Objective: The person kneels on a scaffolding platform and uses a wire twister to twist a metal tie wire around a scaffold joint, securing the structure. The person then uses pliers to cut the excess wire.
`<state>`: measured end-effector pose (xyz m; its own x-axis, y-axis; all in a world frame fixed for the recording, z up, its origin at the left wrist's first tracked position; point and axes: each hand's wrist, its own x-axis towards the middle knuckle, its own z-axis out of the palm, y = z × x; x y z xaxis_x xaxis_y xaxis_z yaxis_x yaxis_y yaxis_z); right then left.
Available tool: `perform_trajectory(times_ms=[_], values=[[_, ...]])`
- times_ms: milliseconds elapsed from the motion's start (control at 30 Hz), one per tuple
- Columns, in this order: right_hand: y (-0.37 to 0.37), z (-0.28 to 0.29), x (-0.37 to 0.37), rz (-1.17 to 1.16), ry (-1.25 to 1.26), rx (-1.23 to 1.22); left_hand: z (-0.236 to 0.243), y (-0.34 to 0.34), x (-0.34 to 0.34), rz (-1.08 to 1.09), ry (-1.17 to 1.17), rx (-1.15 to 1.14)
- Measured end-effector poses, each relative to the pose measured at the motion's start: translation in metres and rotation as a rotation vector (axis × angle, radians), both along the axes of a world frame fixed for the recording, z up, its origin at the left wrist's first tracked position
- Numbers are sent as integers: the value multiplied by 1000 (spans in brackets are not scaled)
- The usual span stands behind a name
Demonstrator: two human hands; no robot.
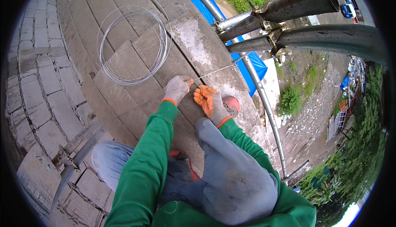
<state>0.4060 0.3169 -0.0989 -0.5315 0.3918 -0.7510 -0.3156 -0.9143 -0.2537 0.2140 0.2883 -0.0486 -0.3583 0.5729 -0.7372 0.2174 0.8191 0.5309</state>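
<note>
Both my hands wear grey knit gloves with orange palms, and my sleeves are green. My left hand point(176, 89) rests on the wooden planks point(123, 62) and pinches a thin steel wire point(216, 71). The wire runs taut up to the right toward the scaffold pipe clamp point(272, 31). My right hand point(209, 102) is closed next to the left one, fingers curled at the same wire end. A loose coil of wire point(134, 45) lies flat on the planks just beyond my left hand.
Two thick rusty scaffold tubes point(321, 24) cross at the upper right, with a thinner vertical pipe point(264, 103) dropping to the ground far below. A brick wall point(41, 86) runs along the left. Blue tarp point(251, 62) hangs under the platform edge. My grey-trousered knee point(231, 173) is raised.
</note>
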Motion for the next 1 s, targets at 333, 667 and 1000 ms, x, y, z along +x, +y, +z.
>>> perform_trajectory(times_ms=[333,667,1000], values=[[-9,3,-4,83,27,-51,-4,-11,-3,330,-255,107],[37,48,-5,727,-731,1175,-8,-14,-5,135,-133,16],[89,115,-61,1629,-812,1924,-2,-12,-4,71,-9,-11]])
